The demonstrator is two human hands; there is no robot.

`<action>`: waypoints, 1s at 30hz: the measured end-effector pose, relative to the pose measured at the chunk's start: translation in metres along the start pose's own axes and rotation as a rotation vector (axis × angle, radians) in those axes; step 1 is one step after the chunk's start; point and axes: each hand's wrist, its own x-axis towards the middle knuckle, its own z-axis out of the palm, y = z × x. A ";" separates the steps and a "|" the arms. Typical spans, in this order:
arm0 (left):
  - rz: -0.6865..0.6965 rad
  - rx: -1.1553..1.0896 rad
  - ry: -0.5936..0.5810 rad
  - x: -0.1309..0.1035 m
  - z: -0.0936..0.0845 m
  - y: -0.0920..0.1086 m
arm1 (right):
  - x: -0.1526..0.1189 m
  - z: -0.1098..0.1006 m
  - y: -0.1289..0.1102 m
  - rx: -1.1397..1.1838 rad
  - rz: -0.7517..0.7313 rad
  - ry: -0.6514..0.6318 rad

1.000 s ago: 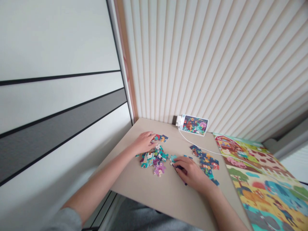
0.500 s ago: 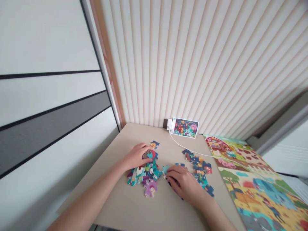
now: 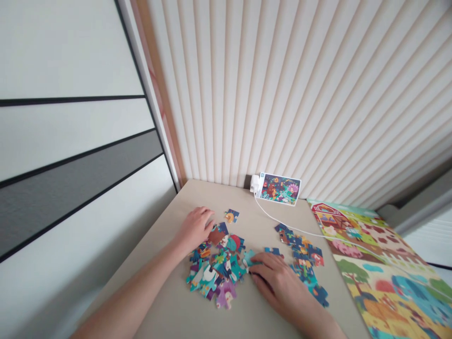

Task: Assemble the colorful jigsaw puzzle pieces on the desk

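A heap of colourful jigsaw puzzle pieces (image 3: pixel 226 266) lies on the beige table, several overlapping. My left hand (image 3: pixel 197 228) is at the heap's upper left edge, its fingers loosely bent, the thumb close to a brown and dark-blue puzzle piece (image 3: pixel 219 233). I see nothing held in it. At the heap's right side rests my right hand (image 3: pixel 277 278), fingers curled together and pointing left. A dark edge shows at its fingertips, mostly hidden by the hand. A pale teal puzzle piece (image 3: pixel 248 257) lies against those fingers.
Joined puzzle pieces (image 3: pixel 302 254) lie right of my right hand. A single piece (image 3: pixel 231 216) sits above the heap. A picture card (image 3: pixel 280 189) leans on the wall beside a white charger (image 3: pixel 254 183), whose cable (image 3: pixel 282 223) crosses the table. A finished farm puzzle (image 3: pixel 374 263) lies at right.
My left hand has drawn back left off the heap, leaving the red and teal piece uncovered. The purple edge beneath my right hand no longer shows. The view has shifted slightly.
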 end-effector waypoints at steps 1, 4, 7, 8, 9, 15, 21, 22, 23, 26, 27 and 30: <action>-0.029 0.027 -0.004 0.000 0.000 -0.006 | 0.000 0.000 0.000 0.000 0.005 -0.006; -0.040 0.017 -0.046 -0.002 -0.002 -0.010 | 0.000 0.001 0.000 0.001 0.006 -0.010; 0.013 -0.033 -0.083 -0.006 -0.002 0.002 | 0.000 0.001 0.000 0.009 0.003 -0.004; 0.026 -0.040 -0.091 -0.008 -0.002 0.007 | 0.000 0.001 0.000 0.014 0.002 -0.006; 0.032 -0.044 -0.096 -0.009 -0.001 0.011 | 0.000 0.001 0.000 0.018 0.002 -0.010; 0.025 -0.123 -0.122 -0.011 0.000 0.019 | -0.001 -0.001 -0.002 0.030 0.016 -0.023; -0.052 -0.353 -0.125 -0.008 0.002 0.012 | -0.002 -0.002 -0.002 0.032 0.022 -0.029; -0.075 -0.403 -0.130 -0.007 0.003 0.011 | -0.002 -0.002 -0.002 0.033 0.022 -0.029; -0.097 -0.453 -0.136 -0.006 0.003 0.011 | -0.002 -0.003 -0.001 0.033 0.022 -0.029; -0.157 -0.567 -0.134 -0.004 0.002 0.009 | -0.002 -0.002 0.000 0.036 0.025 -0.034; -0.176 -0.594 -0.126 -0.003 0.002 0.009 | -0.002 -0.002 0.000 0.036 0.027 -0.036; -0.247 -0.683 -0.099 -0.001 -0.001 0.009 | -0.002 -0.001 0.000 0.037 0.034 -0.039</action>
